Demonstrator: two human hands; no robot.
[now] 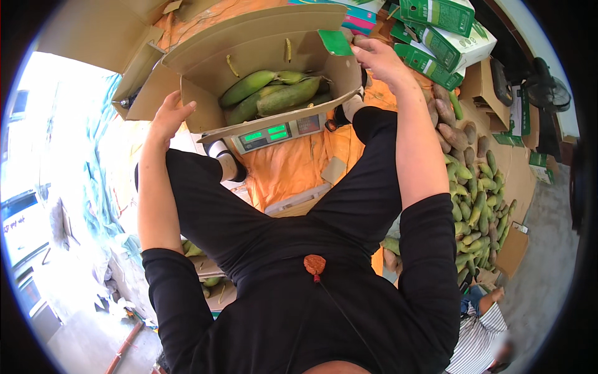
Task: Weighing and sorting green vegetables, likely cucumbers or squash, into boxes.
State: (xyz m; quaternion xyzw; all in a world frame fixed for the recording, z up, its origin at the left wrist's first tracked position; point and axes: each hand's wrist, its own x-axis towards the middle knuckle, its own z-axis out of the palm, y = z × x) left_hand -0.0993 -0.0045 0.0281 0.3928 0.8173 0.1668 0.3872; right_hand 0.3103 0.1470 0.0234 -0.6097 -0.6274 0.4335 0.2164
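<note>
An open brown cardboard box point(255, 47) sits on a digital scale point(249, 148) between my legs. Several long green radishes point(289, 96) lie in it. My left hand point(171, 116) grips the box's left wall, its thumb pointing inward over the edge. At the box's far right corner, my right hand point(381, 62) holds the edge by a green flap point(335, 42), thumb and fingers close together; part of its grip is hidden. The scale's green displays are lit, just below the box's near edge.
A large pile of green radishes point(476, 206) covers cardboard on the right, with brownish tubers point(445, 112) beyond it. Green and white cartons point(442, 43) are stacked at the far right. Orange sheeting point(280, 181) lies under the scale. Another person in a striped shirt point(476, 340) is at lower right.
</note>
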